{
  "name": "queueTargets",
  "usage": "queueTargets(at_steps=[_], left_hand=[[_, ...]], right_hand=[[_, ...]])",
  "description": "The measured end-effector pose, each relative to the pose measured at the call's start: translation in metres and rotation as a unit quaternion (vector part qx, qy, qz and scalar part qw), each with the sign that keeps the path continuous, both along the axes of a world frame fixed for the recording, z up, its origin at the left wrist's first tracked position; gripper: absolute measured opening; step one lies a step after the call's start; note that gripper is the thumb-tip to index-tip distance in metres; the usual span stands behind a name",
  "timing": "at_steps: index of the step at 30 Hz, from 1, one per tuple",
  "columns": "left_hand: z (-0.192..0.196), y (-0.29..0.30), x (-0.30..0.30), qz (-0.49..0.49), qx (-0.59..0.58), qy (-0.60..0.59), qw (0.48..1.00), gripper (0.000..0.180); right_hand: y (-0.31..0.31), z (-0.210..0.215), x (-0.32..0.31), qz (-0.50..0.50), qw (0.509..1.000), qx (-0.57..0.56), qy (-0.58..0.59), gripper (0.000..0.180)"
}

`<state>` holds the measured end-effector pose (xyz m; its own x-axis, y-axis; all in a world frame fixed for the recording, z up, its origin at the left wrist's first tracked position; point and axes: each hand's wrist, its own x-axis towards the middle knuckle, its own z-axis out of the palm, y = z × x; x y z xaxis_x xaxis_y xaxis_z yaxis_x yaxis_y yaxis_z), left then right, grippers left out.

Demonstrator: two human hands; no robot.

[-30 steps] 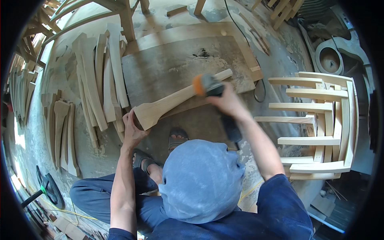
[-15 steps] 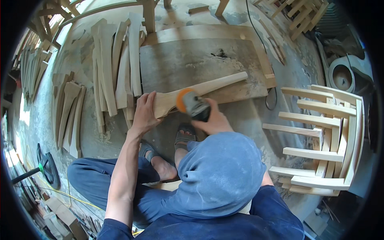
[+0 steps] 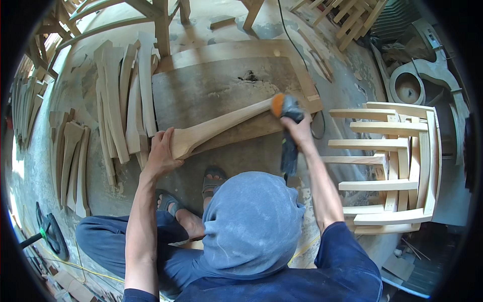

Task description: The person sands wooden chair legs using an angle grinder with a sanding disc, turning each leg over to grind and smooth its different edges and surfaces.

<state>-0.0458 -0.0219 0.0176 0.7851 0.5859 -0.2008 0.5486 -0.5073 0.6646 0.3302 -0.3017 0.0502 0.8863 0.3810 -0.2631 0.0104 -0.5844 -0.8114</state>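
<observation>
A curved wooden furniture leg (image 3: 221, 122) lies slantwise over a low wooden board (image 3: 201, 83), its wide end toward me on the left. My left hand (image 3: 162, 152) is closed on that wide end. In my right hand (image 3: 300, 130) is an angle grinder (image 3: 289, 108) with an orange disc (image 3: 277, 104). The disc is at the narrow far end of the leg; whether it touches is hard to tell. The grinder is slightly blurred, and its body hangs below my hand.
Shaped wooden legs (image 3: 121, 85) lie in a pile left of the board, with a smaller pile (image 3: 75, 156) nearer. A slatted wooden frame (image 3: 397, 168) stands at the right. A dark cord (image 3: 289, 35) runs across the floor beyond the board. My sandalled feet (image 3: 214, 178) are close below the leg.
My right hand has carried the grinder from the leg's wide part rightward to its narrow end. My left hand keeps hold of the wide end. The whole view has shifted somewhat.
</observation>
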Motion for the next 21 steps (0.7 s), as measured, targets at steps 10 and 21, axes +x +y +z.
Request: queueTargets(at_steps=[10, 21], left_hand=[[0.014, 0.014, 0.008, -0.005, -0.071, 0.047, 0.996, 0.114], [-0.003, 0.001, 0.003, 0.007, -0.015, 0.038, 0.999, 0.115]], right_hand=[[0.026, 0.004, -0.132, 0.287, 0.957, -0.044, 0.020, 0.098], [-0.004, 0.003, -0.015, 0.094, 0.994, -0.058, 0.011, 0.085]])
